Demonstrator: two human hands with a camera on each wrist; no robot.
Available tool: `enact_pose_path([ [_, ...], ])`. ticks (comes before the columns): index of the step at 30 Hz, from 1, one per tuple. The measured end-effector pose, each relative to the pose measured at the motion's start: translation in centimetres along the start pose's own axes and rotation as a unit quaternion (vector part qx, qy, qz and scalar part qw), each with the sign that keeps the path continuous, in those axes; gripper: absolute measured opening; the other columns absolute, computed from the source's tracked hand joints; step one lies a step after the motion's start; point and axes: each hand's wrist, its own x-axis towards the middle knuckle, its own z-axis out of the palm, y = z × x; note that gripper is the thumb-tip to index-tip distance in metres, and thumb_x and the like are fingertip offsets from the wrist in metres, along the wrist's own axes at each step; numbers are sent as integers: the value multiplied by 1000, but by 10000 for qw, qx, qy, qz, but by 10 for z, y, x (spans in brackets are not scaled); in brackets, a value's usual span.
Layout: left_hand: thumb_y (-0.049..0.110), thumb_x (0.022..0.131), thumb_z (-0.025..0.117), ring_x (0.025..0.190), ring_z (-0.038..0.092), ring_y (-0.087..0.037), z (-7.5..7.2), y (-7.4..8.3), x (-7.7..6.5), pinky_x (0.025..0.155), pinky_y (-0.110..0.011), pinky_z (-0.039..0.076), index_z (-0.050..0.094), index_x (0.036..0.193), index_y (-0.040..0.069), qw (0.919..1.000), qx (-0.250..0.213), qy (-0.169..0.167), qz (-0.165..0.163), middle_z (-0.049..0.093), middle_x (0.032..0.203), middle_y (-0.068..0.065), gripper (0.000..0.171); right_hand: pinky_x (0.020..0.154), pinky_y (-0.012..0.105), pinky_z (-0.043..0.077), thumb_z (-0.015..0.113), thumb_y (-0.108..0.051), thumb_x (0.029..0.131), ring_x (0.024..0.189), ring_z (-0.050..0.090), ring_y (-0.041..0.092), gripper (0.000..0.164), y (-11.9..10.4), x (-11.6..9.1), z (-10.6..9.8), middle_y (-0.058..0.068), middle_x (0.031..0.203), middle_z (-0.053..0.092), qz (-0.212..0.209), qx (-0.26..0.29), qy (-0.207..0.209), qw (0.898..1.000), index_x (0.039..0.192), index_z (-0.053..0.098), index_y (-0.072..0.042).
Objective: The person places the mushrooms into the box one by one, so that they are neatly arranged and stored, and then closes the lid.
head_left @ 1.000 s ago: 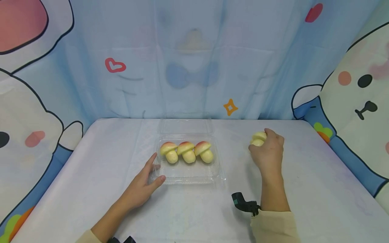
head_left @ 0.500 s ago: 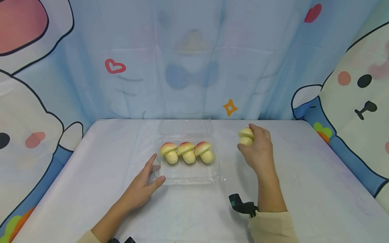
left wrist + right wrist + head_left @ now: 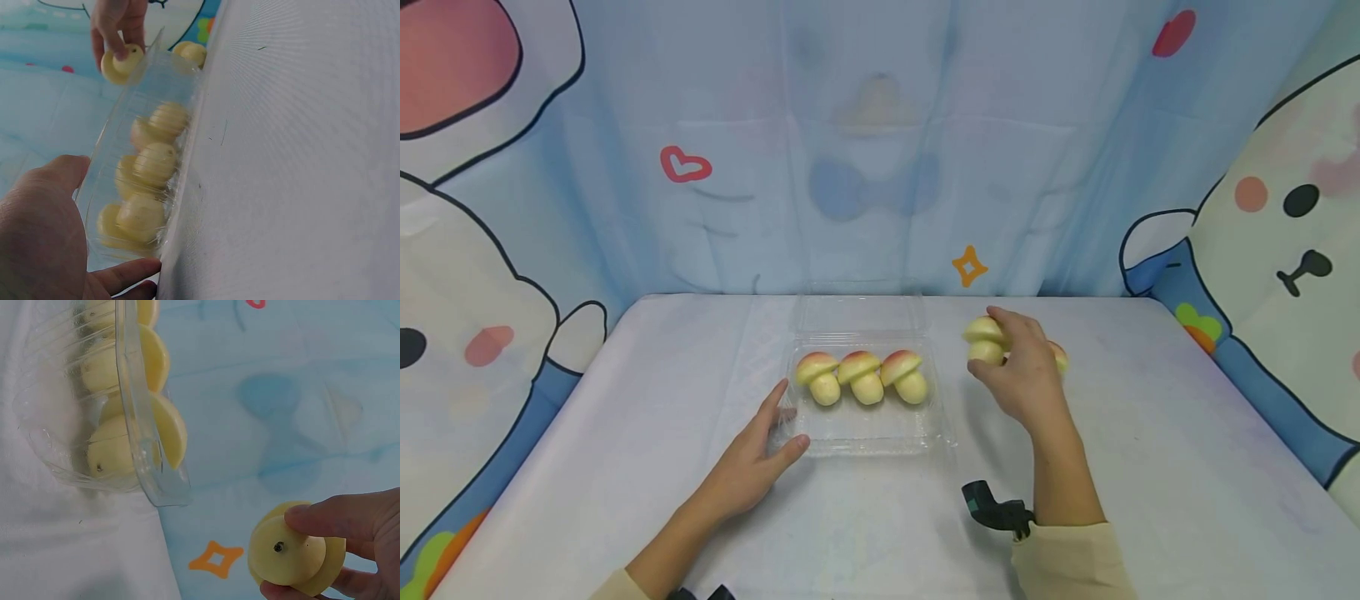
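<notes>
My right hand [image 3: 1026,371] pinches a yellow mushroom [image 3: 985,340], real or toy I cannot tell, between thumb and fingers above the table. Its round stem [image 3: 290,550] with a dark spot faces the right wrist camera. Left of it stands a clear plastic clamshell box [image 3: 865,433], its lid [image 3: 859,312] folded back. Three mushrooms [image 3: 860,377] with reddish caps lie side by side along the box's back half. My left hand [image 3: 745,467] rests against the box's left side, fingers spread and fairly straight. In the left wrist view, its thumb [image 3: 69,172] touches the rim.
Another mushroom [image 3: 1060,357] lies on the table, partly hidden behind the right hand. A white cloth [image 3: 685,400] covers the table. A blue printed curtain [image 3: 745,217] hangs along the back. A black wrist camera [image 3: 996,508] juts from the right sleeve.
My right hand has carried its mushroom leftward toward the box, uncovering another mushroom behind it. The left hand and the box have stayed in place.
</notes>
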Motion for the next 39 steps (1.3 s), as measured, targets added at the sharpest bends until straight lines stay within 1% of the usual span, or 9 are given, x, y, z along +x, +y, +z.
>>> enact_pose_path([
  [4, 38, 103, 63, 151, 39, -40, 0, 0, 0, 122, -65, 24, 12, 168, 23, 10000, -7, 5, -1, 54, 152, -15, 84, 106, 57, 49, 71, -5, 91, 134, 45, 43, 74, -1, 0, 1, 24, 160, 35, -155, 225, -214, 9994, 158, 39, -5],
  [7, 38, 103, 63, 151, 38, -40, 0, 0, -1, 122, -65, 23, 12, 168, 23, 10000, 0, 9, -9, 54, 152, -15, 84, 108, 57, 49, 71, -4, 92, 133, 48, 42, 74, -2, 0, 2, 24, 160, 35, -244, 306, -338, 9987, 158, 39, -4],
  [13, 40, 103, 63, 151, 38, -39, 0, -1, -1, 122, -65, 23, 12, 168, 23, 10000, 22, 34, -16, 55, 152, -14, 85, 108, 58, 49, 71, -3, 92, 132, 49, 42, 72, -5, 0, 6, 25, 159, 35, -419, 271, -381, 9980, 157, 39, -3],
  [20, 41, 102, 63, 151, 39, -39, 0, -1, 0, 122, -65, 23, 12, 168, 22, 10000, 42, 48, 6, 55, 152, -14, 85, 108, 57, 49, 70, -1, 92, 132, 49, 40, 71, -6, 0, 9, 23, 157, 37, -613, 368, -414, 9966, 156, 42, -4],
  [34, 40, 102, 64, 151, 39, -40, 1, -1, 1, 122, -66, 23, 12, 168, 22, 10000, 47, 31, -32, 55, 152, -15, 85, 105, 56, 51, 73, 3, 89, 136, 49, 38, 70, -12, 0, 19, 20, 157, 39, -1099, 614, -587, 9903, 153, 46, -4],
  [39, 39, 102, 63, 151, 39, -40, 1, 0, 1, 122, -66, 23, 12, 168, 22, 10000, 38, 22, -43, 54, 152, -15, 85, 105, 54, 52, 72, 3, 89, 139, 48, 37, 70, -16, -2, 25, 18, 157, 40, -1230, 592, -697, 9882, 153, 47, -5],
])
